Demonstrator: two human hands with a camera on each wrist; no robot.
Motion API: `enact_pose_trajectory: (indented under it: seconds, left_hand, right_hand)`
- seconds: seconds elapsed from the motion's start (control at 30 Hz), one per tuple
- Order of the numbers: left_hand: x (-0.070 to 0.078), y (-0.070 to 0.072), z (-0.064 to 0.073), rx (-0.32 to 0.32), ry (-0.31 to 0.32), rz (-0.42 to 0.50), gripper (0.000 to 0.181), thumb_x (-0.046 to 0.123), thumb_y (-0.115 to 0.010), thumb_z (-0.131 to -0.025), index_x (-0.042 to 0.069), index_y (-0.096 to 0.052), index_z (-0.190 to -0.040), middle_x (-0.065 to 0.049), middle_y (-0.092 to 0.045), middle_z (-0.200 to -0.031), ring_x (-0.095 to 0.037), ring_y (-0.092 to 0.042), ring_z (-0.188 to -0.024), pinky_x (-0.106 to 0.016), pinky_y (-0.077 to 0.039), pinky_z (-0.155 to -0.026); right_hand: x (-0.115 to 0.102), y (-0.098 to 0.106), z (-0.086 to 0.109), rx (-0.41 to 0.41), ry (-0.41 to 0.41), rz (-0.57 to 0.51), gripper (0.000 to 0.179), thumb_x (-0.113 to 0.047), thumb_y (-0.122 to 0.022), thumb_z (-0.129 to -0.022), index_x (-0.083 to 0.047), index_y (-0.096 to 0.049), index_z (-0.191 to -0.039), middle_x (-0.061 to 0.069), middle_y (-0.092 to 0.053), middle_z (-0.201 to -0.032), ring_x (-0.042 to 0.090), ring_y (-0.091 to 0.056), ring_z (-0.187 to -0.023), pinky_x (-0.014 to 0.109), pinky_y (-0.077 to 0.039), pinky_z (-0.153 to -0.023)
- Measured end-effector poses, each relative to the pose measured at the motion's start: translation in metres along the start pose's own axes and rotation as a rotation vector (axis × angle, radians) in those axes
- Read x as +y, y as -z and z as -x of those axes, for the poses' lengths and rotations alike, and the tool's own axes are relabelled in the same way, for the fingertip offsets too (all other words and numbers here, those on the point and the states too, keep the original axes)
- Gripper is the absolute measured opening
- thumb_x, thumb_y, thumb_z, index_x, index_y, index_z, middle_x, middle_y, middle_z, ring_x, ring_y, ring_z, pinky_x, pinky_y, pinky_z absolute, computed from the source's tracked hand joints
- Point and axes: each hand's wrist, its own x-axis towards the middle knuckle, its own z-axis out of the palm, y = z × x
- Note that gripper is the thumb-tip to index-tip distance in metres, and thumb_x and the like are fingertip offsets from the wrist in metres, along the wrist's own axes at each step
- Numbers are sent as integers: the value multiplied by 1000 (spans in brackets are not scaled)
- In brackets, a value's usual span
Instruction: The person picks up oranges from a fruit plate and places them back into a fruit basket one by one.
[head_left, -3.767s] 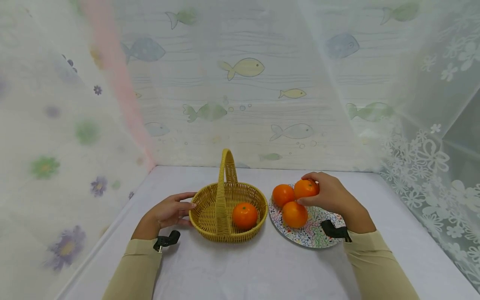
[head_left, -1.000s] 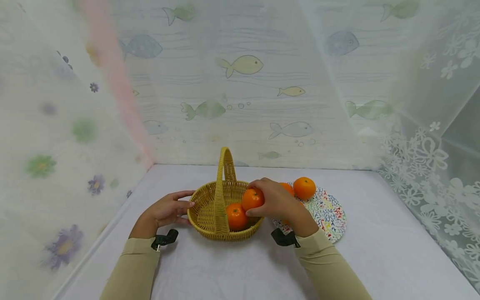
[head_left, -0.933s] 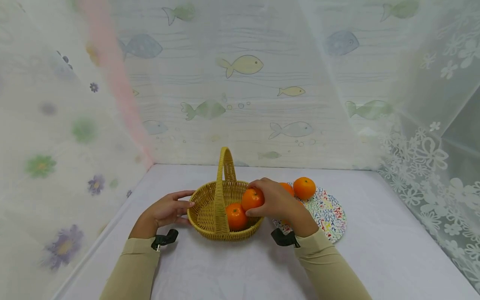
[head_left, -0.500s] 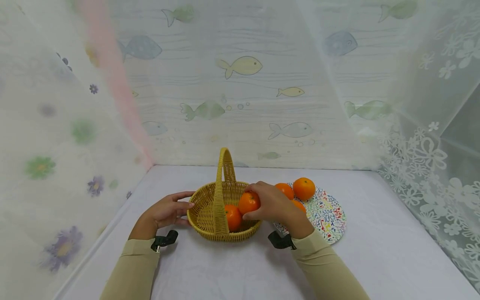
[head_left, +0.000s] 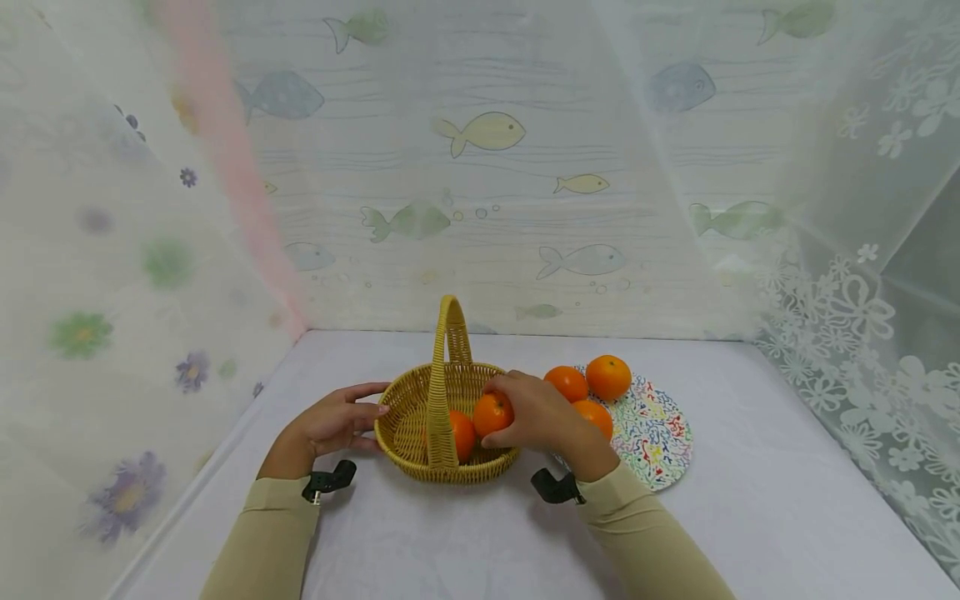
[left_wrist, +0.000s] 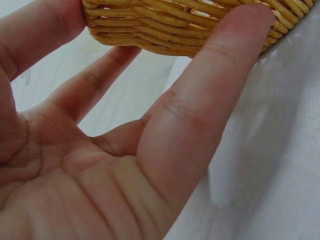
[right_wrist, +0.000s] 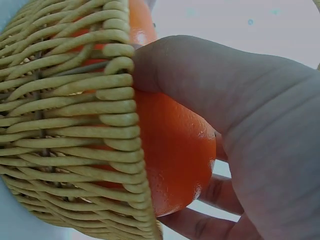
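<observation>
Unclenched left hand touches the basket's edge; right hand grips an orange inside.

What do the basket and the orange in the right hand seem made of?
The basket looks woven from rattan or plastic imitation, faintly glossy: rounded yellow strands interlace. The orange has shiny, slightly dimpled skin with highlights; real peel or moulded plastic, I can't tell.

The basket stands left of the plate; two oranges are in the basket's right half; three others on the plate's left.
</observation>
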Motion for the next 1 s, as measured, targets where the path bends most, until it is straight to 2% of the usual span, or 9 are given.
enact_pose_trajectory:
  seconds: [0.17, 0.47, 0.67, 1.0]
  left_hand:
    - [-2, 0, -1, -1, 1, 0, 71, 19, -73, -98, 12, -38, -159, -12, -62, -141, -28, -69, -116, -58, -59, -91]
    - [0, 1, 0, -14, 1, -2, 72, 19, -71, -99, 12, -35, -161, -14, -59, -145, -27, -68, -118, -57, -59, -92]
    - [0, 1, 1, -21, -6, -8, 73, 20, -71, -99, 11, -34, -161, -14, -59, -145, -28, -68, -119, -57, -59, -91]
    - [0, 0, 1, -17, -3, -6, 73, 20, -72, -99, 11, -34, -161, -12, -60, -142, -26, -68, -117, -57, -59, -91]
  right_hand:
    - [2, -6, -2, -3, 11, 14, 65, -45, -90, -75, -23, -65, -131, -6, -65, -125, 13, -60, -102, 35, -53, -90]
    - [2, -8, -2, -16, 24, 31, 67, -44, -91, -76, -18, -66, -133, -2, -67, -129, 18, -62, -108, 43, -51, -97]
    - [4, -12, -4, -19, 38, 50, 66, -44, -91, -76, -18, -66, -132, -2, -68, -126, 18, -62, -105, 41, -52, -95]
    - [3, -14, -3, -27, 28, 63, 66, -44, -91, -77, -19, -65, -133, 0, -67, -130, 20, -63, -110, 43, -51, -99]
